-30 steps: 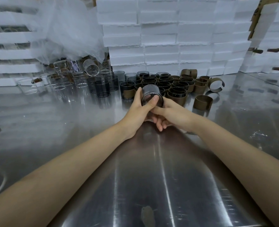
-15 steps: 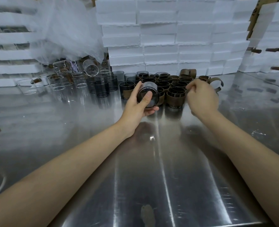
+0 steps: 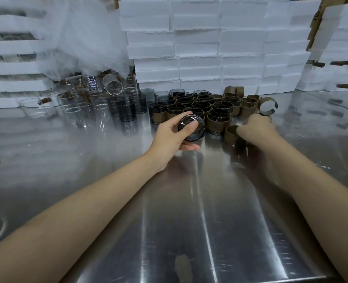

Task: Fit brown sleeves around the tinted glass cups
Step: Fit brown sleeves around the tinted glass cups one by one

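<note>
A brushed steel counter (image 3: 189, 221) fills the foreground, streaked with pale reflections of overhead light. Behind it rises a wall of stacked white foam blocks (image 3: 199, 48). More white foam trays (image 3: 9, 48) are piled at the left, with crumpled clear plastic sheeting (image 3: 83, 37) draped beside them. Brown cardboard (image 3: 314, 19) shows at the upper right.

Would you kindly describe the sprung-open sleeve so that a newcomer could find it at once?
Start at the steel table, then find the cluster of sleeved cups before the foam stack. At its right edge, just beyond the right hand, sits one sleeve. Unlike the closed rings beside it, it gapes like a C.
</note>
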A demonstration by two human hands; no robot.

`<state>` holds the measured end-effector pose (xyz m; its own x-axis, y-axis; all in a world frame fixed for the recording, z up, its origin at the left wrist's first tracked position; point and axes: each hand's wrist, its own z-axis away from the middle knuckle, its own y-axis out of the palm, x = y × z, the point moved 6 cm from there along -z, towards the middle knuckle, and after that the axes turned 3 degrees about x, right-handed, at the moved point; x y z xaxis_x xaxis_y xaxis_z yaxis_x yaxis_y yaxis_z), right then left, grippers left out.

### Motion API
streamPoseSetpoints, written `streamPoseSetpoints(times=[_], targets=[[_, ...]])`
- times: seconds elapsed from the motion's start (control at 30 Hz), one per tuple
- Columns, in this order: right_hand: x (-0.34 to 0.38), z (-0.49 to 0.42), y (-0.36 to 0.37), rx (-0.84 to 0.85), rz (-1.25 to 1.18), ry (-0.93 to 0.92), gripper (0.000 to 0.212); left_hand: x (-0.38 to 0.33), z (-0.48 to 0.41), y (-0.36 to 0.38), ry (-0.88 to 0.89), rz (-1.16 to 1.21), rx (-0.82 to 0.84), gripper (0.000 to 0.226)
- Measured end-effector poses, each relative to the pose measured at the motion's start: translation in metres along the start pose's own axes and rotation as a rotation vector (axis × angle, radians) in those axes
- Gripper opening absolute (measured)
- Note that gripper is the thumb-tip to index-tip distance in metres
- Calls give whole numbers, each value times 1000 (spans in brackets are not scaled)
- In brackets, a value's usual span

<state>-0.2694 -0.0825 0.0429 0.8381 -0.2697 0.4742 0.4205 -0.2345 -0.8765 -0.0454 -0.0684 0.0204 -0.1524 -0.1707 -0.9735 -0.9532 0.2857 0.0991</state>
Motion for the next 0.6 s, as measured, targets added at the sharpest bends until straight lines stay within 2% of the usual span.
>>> streamPoseSetpoints(times=[0.07, 0.13, 0.23, 0.37, 0.47, 0.6], targets=[[2, 1, 1, 33, 35, -18, 23, 0, 0, -1, -7, 0, -13, 38], [5, 1, 0, 71, -40, -27, 21, 1, -1, -3, -24, 6, -29, 37], [17, 10, 11, 298, -212, -30, 18, 2, -1, -5, -33, -1, -52, 39], [42, 32, 22, 518, -281, -183, 25, 2, -2, -8, -37, 17, -86, 35], [53, 41, 19, 512, -431, -290, 33, 1, -3, -16, -50, 65, -144, 33], [64, 41, 8, 316, -627, -394, 36, -1, -3, -19, -37, 87, -156, 29]])
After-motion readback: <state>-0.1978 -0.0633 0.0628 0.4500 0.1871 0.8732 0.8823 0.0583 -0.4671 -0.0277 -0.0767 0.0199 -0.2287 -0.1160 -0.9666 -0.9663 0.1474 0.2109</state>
